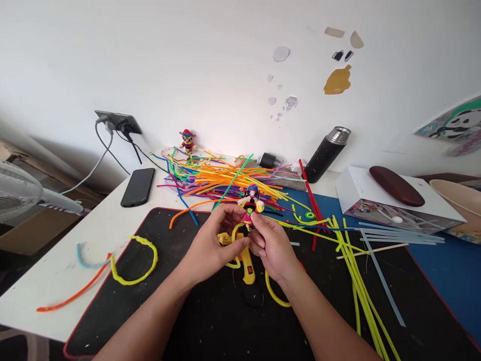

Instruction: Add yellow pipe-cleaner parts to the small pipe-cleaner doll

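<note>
A small colourful pipe-cleaner figure (251, 198) with a blue and red headdress is upright between my hands. My right hand (276, 245) pinches its lower body, thumb in front. My left hand (216, 240) curls its fingers against the figure's left side; its thumb reaches across below, and the exact contact is partly hidden. Under my hands lies a yellow glue gun (248, 265), partly covered. Yellow pipe cleaner (276, 296) curves out beneath my right hand, and another yellow loop runs beside my left fingers.
A heap of coloured pipe cleaners (229, 175) lies behind, with a similar figure (187, 140) by the wall. A phone (138, 186) and curved yellow pipe cleaner (156, 260) are left. Right are yellow stems (355, 276), a black flask (325, 155) and a white box (394, 200).
</note>
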`<state>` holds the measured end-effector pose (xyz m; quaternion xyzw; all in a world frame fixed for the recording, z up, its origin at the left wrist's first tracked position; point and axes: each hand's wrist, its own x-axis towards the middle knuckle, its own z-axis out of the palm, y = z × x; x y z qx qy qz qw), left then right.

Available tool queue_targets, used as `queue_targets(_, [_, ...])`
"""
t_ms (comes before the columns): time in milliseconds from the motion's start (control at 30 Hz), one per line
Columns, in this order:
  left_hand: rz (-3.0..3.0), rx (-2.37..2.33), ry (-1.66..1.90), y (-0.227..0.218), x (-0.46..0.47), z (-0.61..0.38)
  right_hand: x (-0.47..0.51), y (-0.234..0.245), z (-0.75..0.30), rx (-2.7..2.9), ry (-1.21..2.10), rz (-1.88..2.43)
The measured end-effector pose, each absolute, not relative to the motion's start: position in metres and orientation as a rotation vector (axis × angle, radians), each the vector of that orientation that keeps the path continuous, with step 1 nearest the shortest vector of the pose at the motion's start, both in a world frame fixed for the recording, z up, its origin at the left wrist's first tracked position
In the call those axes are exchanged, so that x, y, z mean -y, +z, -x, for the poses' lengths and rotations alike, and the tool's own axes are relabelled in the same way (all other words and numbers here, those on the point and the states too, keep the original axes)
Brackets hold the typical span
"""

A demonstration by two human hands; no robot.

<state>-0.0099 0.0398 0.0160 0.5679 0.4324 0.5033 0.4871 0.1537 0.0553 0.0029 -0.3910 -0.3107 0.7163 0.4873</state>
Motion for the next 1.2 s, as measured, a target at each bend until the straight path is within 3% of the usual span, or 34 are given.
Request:
queue_targets(800, [-1.794,-1.044,1.098,0.004,-0.045,0.017,-0.057,0.001,-0.156,0.791,1.803,0.878])
queue_targets(1200, [-1.679,-1.074,1.230,-0.001,-0.043,0.011,-0.055,0.002,-0.153,0.794,1.810,0.853])
